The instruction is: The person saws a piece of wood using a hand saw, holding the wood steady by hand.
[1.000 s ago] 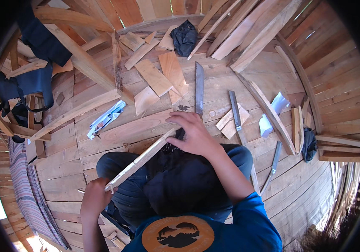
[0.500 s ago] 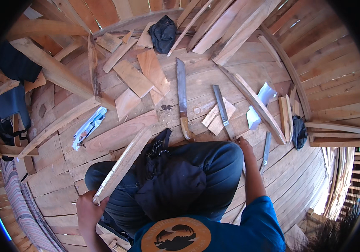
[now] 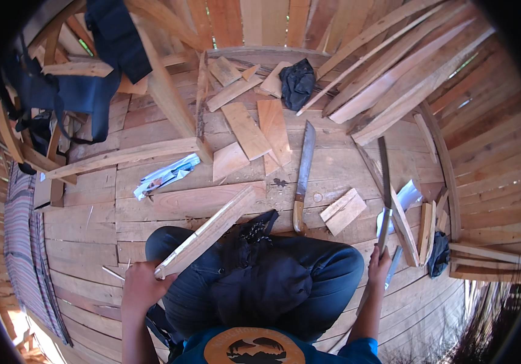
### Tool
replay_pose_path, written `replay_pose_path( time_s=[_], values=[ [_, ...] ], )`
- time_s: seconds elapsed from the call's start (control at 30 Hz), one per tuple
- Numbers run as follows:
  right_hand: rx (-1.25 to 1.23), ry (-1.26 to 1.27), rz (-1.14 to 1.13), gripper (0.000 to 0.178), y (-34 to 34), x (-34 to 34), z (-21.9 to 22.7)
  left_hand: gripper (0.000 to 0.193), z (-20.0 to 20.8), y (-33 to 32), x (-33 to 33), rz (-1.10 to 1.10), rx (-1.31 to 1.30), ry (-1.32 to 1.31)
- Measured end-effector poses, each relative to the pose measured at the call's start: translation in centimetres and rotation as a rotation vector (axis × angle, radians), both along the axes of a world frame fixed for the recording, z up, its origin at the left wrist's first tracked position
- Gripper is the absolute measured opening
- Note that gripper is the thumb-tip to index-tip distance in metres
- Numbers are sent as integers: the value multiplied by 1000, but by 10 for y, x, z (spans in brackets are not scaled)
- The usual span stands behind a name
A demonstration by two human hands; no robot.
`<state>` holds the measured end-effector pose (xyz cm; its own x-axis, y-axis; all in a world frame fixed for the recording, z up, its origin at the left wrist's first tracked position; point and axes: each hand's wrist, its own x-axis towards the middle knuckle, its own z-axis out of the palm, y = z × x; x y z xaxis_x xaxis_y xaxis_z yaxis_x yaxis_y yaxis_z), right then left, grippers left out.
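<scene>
Plank floor (image 3: 84,261); right hand (image 3: 379,263) partly hides a bladed tool's handle (image 3: 384,230)

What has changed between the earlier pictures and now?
The right hand left the wooden strip, moved right and took hold of a long blade, which shifted right, off the small boards. The left hand still holds the strip; the machete stayed on the floor.

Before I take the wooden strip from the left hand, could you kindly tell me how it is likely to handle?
The wooden strip is probably stiff: it juts out straight while the left hand holds only its near end. That one-ended hold may also make it feel front-heavy. Its flat faces suggest it would hardly roll if set down.
</scene>
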<state>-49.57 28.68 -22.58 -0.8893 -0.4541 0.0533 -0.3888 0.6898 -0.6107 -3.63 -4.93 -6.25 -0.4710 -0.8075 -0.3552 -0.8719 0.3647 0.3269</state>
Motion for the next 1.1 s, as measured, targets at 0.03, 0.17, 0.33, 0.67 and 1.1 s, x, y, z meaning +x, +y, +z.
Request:
replay_pose_path(
  time_s=[0.03, 0.17, 0.33, 0.67, 1.1],
  values=[
    [-71, -115, -33, 27, -9, 8, 28, 32, 2, -1, 0, 9, 2, -17],
    [-324, -200, 91, 36, -30, 61, 114, 32, 6, -3, -7, 48, 29, -18],
    [-187, -496, 482, 39, -56, 146, 133, 32, 2, -1, 2, 72, 58, 10],
    [97, -488, 826, 24, -74, 217, 115, 36, -5, -6, 7, 96, 96, 54],
    [111, -430, 806, 25, -76, 210, 112, 36, -8, -7, 11, 110, 116, 83]
  ],
)
